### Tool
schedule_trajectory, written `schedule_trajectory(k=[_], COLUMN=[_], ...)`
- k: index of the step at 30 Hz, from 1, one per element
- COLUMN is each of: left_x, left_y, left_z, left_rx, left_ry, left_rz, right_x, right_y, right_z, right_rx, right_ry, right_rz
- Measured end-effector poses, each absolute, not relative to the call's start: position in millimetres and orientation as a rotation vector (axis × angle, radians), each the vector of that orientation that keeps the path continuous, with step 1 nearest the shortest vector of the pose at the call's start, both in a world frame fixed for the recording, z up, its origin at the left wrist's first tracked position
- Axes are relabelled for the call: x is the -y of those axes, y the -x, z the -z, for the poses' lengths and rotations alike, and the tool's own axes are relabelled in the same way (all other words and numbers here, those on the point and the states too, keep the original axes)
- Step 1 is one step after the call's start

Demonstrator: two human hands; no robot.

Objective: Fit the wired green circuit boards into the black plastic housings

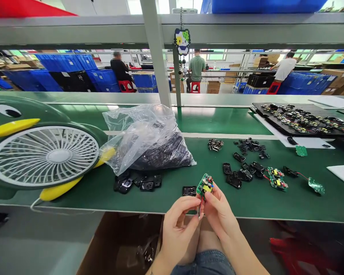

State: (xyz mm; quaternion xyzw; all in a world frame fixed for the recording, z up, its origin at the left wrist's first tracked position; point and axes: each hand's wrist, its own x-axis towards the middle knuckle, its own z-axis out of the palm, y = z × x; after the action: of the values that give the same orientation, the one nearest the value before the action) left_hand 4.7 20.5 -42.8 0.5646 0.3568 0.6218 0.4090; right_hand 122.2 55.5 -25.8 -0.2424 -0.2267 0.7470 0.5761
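Just past the front edge of the bench, my right hand (pixel 222 215) grips a small green circuit board (pixel 205 186) with yellow, black and blue components, thumb on its lower part. Below the board, my left hand (pixel 179 223) is closed in a pinch around a small, slim part beside a red wire; fingers cover most of it. A black plastic housing (pixel 189 190) lies behind my left fingers on the green bench. To the right are several black plastic shells (pixel 240 174) and wired circuit boards (pixel 276 178). A heap of small metal pins (pixel 215 144) sits farther back.
A clear bag of black parts (pixel 160 149) and a green fan with a white grille (pixel 59 156) occupy the left. At the far right, a black tray (pixel 304 118) carries several boards. A metal post (pixel 156 57) rises behind the bench; people sit farther off.
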Motion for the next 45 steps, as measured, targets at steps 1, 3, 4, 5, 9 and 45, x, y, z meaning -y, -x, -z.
schedule_trajectory(k=[1, 3, 4, 5, 9, 45], left_x=[-20.3, -20.9, -21.3, -21.8, -21.9, -18.9], left_y=[-3.8, -1.5, -0.5, 0.3, 0.1, 59.0], left_z=[40.9, 35.3, 32.5, 30.0, 26.8, 12.9], left_rx=[-0.881, -0.808, -0.759, -0.714, -0.675, -0.239], left_ry=[-1.381, -1.306, -1.275, -1.248, -1.181, -2.584], left_rz=[-1.57, -1.565, -1.558, -1.55, -1.545, -1.086], right_x=[-54.6, -53.4, -53.0, -52.6, -50.1, -39.1], right_y=[-121.4, -121.2, -121.6, -122.1, -123.6, -186.4], right_z=[26.3, 27.2, 27.7, 28.0, 27.7, 46.4], right_rx=[0.523, 0.528, 0.537, 0.544, 0.587, 1.173], right_ry=[0.559, 0.543, 0.54, 0.542, 0.551, 0.096], right_rz=[-1.742, -1.725, -1.716, -1.709, -1.685, -1.968])
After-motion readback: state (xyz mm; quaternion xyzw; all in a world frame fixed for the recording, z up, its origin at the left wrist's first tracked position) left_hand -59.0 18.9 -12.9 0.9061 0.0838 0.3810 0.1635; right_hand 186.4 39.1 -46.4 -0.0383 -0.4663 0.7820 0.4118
